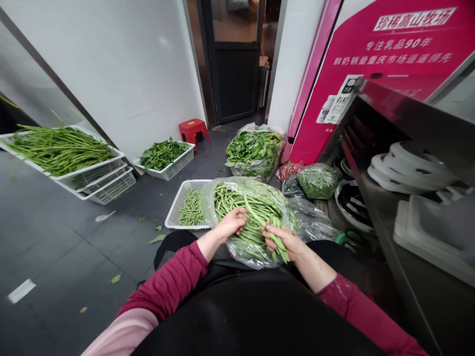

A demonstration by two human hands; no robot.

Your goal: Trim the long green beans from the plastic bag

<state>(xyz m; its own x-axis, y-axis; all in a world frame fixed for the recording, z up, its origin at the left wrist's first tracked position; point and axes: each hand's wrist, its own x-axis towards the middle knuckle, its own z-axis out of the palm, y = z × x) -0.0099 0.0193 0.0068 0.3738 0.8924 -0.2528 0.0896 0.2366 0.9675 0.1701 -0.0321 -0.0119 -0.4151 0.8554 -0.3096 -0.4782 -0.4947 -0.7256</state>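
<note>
My right hand [287, 241] is wrapped round a small bunch of green beans [281, 251], their ends sticking out below the fingers. Just to the left, my left hand [233, 223] has its fingers curled together in a pinch; what lies in them, if anything, is too small to make out. Both hands are over a clear plastic bag [211, 202] full of long green beans [230, 198], which stands between my knees. Beside it on the left is a white basket [173, 213] with short bean pieces [191, 207] in it.
Stacked white baskets [107, 190] at the left carry long green stems [63, 148]. Leafy greens fill another basket [174, 169] and a large bag [256, 148] ahead. A red stool [193, 129] stands near the door. A metal shelf [374, 198] with white containers borders my right side.
</note>
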